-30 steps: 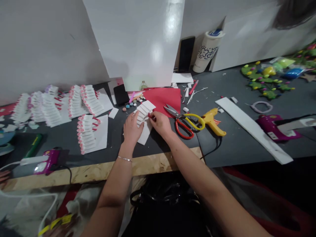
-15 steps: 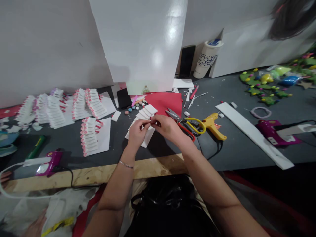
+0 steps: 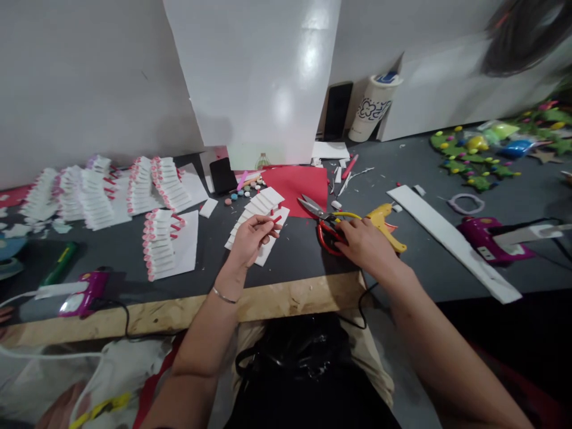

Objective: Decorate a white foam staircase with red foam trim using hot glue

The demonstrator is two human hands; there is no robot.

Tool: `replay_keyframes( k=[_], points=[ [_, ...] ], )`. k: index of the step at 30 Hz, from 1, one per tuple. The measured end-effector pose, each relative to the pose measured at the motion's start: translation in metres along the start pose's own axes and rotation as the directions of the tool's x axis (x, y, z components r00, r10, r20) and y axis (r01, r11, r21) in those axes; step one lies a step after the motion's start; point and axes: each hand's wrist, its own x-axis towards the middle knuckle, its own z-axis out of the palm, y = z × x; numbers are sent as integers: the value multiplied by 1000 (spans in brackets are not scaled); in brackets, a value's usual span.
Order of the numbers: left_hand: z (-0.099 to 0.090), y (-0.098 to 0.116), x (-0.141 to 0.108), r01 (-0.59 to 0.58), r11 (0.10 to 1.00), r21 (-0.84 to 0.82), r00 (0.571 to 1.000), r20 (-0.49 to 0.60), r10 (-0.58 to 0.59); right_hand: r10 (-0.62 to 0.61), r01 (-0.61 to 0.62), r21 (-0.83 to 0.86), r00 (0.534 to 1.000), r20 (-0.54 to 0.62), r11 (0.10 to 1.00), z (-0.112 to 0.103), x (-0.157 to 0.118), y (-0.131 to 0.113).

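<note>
My left hand pinches a short red strip between thumb and fingertips. It hovers over a white card bearing a stepped row of white rectangular pieces. My right hand is curled over the yellow handle of the scissors, whose metal blades point to the upper left over red paper. A red handle shows beside the yellow one. Close behind my right fingers lies a yellow glue gun.
Finished-looking white and pink stepped pieces stand on cards at left. A long white foam strip and a purple power socket lie at right. Along the back are a paper cup and a dark phone.
My right hand has left the left hand and moved right onto the scissors' handle. My left hand stays near the white card, the red strip now plainly visible in it.
</note>
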Motion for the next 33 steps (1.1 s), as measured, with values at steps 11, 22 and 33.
replay_keyframes(
  k=[11,22,33],
  points=[
    [13,-4,-4,122,987,-109,991,67,-115,146,-135,167,988,-53,977,-26,5,5],
    [24,-11,-14,135,991,-16,977,169,-131,154,-165,654,985,75,739,-43,-22,-1],
    [11,-1,-5,-62,993,-95,996,-75,55,140,-193,615,981,134,764,-39,-25,-48]
  ],
)
